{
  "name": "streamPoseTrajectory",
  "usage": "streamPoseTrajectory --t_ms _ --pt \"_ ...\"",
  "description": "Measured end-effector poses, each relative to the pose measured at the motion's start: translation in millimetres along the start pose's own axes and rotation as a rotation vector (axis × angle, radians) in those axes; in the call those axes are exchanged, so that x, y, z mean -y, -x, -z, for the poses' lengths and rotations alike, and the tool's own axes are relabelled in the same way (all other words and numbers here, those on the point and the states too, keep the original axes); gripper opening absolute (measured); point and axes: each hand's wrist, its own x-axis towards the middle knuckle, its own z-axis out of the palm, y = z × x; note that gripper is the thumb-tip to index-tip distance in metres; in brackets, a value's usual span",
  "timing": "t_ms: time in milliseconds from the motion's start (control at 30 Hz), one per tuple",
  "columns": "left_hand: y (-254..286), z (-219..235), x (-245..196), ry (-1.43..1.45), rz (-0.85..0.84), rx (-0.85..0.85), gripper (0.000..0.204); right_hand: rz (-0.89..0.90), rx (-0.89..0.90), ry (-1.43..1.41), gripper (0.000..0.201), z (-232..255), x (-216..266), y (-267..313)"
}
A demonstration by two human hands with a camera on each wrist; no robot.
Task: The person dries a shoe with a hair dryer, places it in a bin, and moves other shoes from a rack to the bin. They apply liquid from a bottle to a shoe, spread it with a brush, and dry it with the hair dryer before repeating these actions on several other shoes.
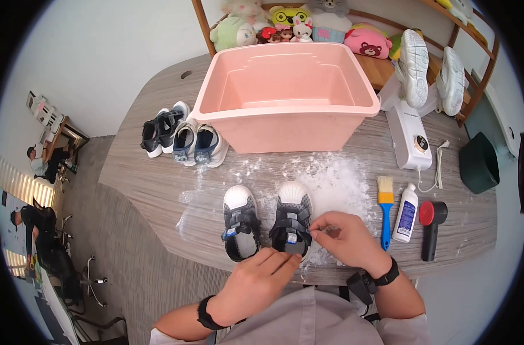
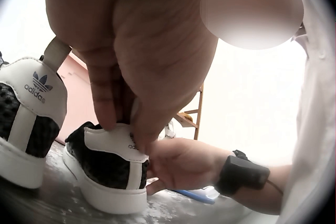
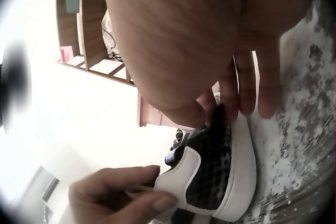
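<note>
Two small black-and-white sneakers stand side by side at the near table edge, toes pointing away. My left hand (image 1: 253,287) pinches the heel of the right-hand sneaker (image 1: 290,218), thumb and fingers on either side of its white back collar (image 2: 107,142). At that sneaker's right side, my right hand (image 1: 349,241) pinches the end of its dark strap (image 3: 217,119) between thumb and index finger. The other fingers hang straight beside the sole. Untouched on the left is the other sneaker (image 1: 240,218), its adidas heel showing in the left wrist view.
A pink tub (image 1: 290,129) stands behind the sneakers, with more small shoes (image 1: 184,141) left of it. White powder (image 1: 339,184) covers the tabletop. To the right lie a brush (image 1: 385,210), a white bottle (image 1: 406,214) and a black-and-red tool (image 1: 430,233), before a shoe dryer (image 1: 408,135).
</note>
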Motion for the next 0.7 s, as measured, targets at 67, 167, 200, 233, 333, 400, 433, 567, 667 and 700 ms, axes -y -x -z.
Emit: streamPoseTrajectory --t_ms 67,167,200,233,333,400,433,567,667,700 --pt "2.4 -2.5 -3.4 0.000 -0.012 -0.010 0.037 0.163 -0.107 0.225 0.024 2.0 3.2 1.8" --pt "4.5 -7.1 -7.7 0.027 -0.027 -0.032 0.038 0.251 -0.158 0.458 0.031 2.6 22.5 5.8" --pt "5.8 -8.2 -8.3 0.048 -0.028 -0.045 0.038 0.176 -0.099 0.466 0.035 0.8 27.6 5.6" --pt "7.7 -9.0 -8.2 0.051 -0.020 -0.047 0.038 0.175 -0.091 0.467 0.035 -1.4 27.6 4.0" --pt "10.9 -3.7 -5.5 0.095 -0.005 -0.103 0.041 0.180 -0.059 0.454 0.044 -4.8 30.3 -2.8" --pt "13.6 19.7 -0.8 0.054 0.060 -0.281 0.040 0.159 0.002 0.527 0.054 -3.2 38.7 -5.2" --pt "18.7 27.2 1.7 0.007 0.126 -0.276 0.038 0.161 0.007 0.527 0.054 -2.4 43.3 -7.5" --pt "0.5 20.0 7.2 -0.103 0.238 -0.230 0.032 0.136 0.104 0.649 0.058 -7.2 50.7 -14.6" --pt "-11.7 10.9 10.0 -0.124 0.253 -0.153 0.032 0.135 0.120 0.695 0.066 -12.0 48.7 -10.4" --pt "-14.1 8.6 12.9 -0.096 0.265 -0.138 0.035 0.140 0.098 0.704 0.072 -13.5 47.5 -7.5"
